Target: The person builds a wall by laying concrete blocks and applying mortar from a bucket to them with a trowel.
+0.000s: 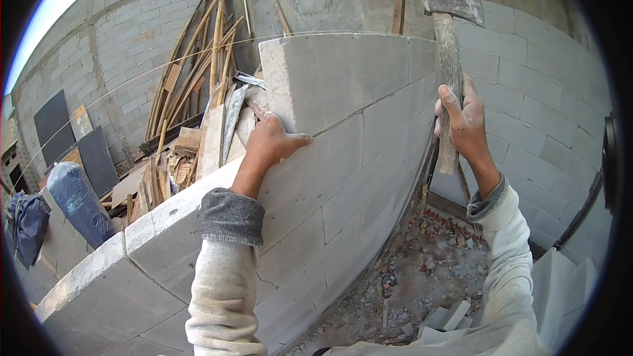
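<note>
The left arm [224, 277] reaches up and forward in a pale grey knitted sleeve with a darker cuff, the wrist bare. The left hand [271, 142] lies open, fingers pointing up, thumb stuck out to the right. The right arm [508, 250] — same pale sleeve — rises steeply. The right hand [461, 122] is fisted round the shaft of a grey-headed, wooden-handled hatchet [450, 46], head uppermost.

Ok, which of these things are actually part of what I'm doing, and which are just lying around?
In hand:
left hand on the top block
right hand gripping the raised hatchet
block wall beneath

Lying about:
leaning poles
scrap boards
blue-wrapped bundle
rubble on the ground
</note>
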A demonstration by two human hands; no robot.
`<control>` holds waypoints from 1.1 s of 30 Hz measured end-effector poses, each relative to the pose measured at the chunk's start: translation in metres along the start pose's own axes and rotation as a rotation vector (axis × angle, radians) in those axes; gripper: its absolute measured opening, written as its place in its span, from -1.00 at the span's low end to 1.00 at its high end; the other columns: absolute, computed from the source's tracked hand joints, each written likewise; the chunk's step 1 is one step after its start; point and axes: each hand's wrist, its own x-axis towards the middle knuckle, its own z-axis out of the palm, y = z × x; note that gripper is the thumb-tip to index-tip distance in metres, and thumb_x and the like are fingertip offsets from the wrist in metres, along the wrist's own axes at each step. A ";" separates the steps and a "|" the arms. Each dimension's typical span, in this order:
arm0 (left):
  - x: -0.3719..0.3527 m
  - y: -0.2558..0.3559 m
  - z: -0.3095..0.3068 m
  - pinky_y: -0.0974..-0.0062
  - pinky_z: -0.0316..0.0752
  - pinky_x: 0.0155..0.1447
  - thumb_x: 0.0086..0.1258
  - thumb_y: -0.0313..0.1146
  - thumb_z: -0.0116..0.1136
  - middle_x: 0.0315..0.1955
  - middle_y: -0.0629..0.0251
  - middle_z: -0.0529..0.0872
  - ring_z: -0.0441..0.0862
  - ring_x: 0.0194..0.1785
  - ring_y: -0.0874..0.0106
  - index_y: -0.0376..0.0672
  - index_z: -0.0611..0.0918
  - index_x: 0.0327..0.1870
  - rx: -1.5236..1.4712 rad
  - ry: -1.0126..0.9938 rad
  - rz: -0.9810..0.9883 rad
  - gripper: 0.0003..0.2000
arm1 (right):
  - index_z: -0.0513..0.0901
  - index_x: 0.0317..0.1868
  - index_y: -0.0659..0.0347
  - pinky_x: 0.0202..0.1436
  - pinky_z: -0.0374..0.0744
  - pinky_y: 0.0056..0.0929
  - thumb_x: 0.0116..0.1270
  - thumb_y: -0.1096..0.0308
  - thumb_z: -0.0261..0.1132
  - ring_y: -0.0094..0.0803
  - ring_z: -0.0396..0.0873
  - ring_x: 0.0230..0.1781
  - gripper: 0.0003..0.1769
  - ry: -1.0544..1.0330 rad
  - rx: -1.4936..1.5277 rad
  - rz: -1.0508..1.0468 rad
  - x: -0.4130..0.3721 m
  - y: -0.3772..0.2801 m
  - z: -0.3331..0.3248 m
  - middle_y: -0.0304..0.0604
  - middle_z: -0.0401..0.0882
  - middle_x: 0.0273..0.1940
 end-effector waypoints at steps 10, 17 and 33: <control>-0.043 0.004 0.020 0.19 0.62 -0.11 0.37 -0.16 0.24 -0.32 0.06 0.78 0.77 -0.23 0.09 -0.21 0.73 -0.31 0.149 0.291 0.094 -0.73 | 0.14 0.59 -0.05 -0.53 0.64 -0.35 0.42 0.39 0.21 -0.32 0.57 -0.59 -0.23 -0.311 -1.089 -0.707 -0.036 -0.084 0.073 -0.08 0.48 -0.44; -0.040 -0.004 0.025 0.28 0.65 -0.17 0.34 -0.37 0.15 -0.36 0.14 0.80 0.80 -0.26 0.18 -0.12 0.77 -0.36 0.248 0.308 0.232 -0.85 | 0.06 0.60 -0.40 -0.58 0.67 -0.38 0.45 0.47 0.10 -0.36 0.58 -0.64 -0.18 -0.302 -1.099 -1.020 -0.033 -0.096 0.130 -0.04 0.52 -0.42; -0.036 -0.002 0.028 0.20 0.65 -0.20 0.30 -0.38 0.14 -0.37 0.07 0.79 0.79 -0.28 0.12 -0.18 0.75 -0.37 0.212 0.333 0.237 -0.85 | 0.14 0.59 -0.30 -0.56 0.70 -0.40 0.49 0.47 0.06 -0.35 0.61 -0.59 -0.26 -0.469 -1.431 -0.631 -0.029 -0.125 0.118 0.02 0.56 -0.35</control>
